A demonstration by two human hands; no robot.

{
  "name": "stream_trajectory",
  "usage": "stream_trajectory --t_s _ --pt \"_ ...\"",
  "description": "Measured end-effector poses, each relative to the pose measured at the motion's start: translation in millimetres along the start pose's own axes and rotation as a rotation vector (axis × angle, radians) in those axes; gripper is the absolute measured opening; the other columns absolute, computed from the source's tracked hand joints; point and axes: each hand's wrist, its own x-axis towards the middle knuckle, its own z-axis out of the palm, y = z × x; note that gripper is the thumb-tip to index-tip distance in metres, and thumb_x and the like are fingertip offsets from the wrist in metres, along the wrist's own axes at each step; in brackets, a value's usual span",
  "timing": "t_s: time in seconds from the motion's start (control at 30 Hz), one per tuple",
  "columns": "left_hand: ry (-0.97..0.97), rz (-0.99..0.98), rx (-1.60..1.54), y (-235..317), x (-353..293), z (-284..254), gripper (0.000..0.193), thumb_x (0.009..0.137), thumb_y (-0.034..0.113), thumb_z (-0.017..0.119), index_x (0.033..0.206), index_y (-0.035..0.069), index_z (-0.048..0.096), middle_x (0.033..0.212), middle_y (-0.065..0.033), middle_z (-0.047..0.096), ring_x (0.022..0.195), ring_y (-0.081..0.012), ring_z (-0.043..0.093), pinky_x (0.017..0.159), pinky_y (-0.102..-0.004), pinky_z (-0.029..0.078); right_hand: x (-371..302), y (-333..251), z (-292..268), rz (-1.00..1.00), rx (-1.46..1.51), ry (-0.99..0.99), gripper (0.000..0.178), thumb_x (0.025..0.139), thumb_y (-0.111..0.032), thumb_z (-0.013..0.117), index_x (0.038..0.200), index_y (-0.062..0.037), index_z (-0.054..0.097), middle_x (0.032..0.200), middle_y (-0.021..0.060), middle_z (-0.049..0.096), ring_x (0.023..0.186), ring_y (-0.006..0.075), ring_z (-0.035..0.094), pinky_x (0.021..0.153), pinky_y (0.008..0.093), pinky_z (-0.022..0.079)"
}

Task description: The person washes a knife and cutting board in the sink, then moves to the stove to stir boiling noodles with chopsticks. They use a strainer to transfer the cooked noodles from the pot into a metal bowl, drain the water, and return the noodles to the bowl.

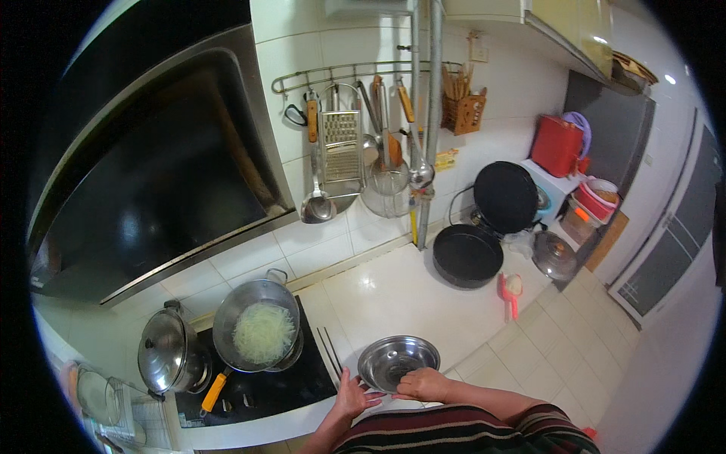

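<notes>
A shiny steel bowl (399, 345) stands at the counter's near edge. My right hand (423, 384) is curled closed over its near right rim; the fingertips are partly hidden. Beside the bowl's near left side, my left hand (353, 396) has its fingers apart. A pair of dark chopsticks (329, 349) lies just beyond its fingertips; whether they touch is unclear. Left of them, a wok (224, 333) with an orange handle sits on the black gas stove (302, 386). Pale shredded vegetable strips (264, 333) fill the middle of the wok.
A lidded steel pot (163, 352) stands left of the wok. Farther right on the white counter (378, 291) are an open black electric pan (468, 256), a red scoop (510, 295) and a glass lid (555, 256). Utensils hang from a wall rail (355, 73).
</notes>
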Motion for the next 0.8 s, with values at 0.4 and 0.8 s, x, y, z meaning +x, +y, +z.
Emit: stream_trajectory --t_s 0.4,0.8 --pt "0.459 0.415 0.242 -33.6 63.1 -44.8 0.038 0.079 0.011 0.054 0.115 0.008 0.042 0.105 -0.0105 0.053 0.086 -0.0257 0.059 0.066 -0.0403 0.054 27.9 149.8 -50.8 0.095 0.248 -0.188 0.040 0.083 -0.028 0.056 0.119 -0.0096 0.049 0.111 0.0163 0.054 0.101 0.0328 0.053 0.087 0.0399 0.044" --pt "0.735 0.754 0.272 -68.4 108.0 -60.5 0.033 0.079 0.000 0.051 0.111 0.006 0.043 0.100 -0.0133 0.054 0.085 -0.0304 0.060 0.066 -0.0445 0.055 210.1 271.3 -233.3 0.195 0.324 0.741 0.042 0.082 -0.010 0.055 0.122 -0.0042 0.043 0.115 0.0172 0.052 0.104 0.0295 0.053 0.087 0.0365 0.044"
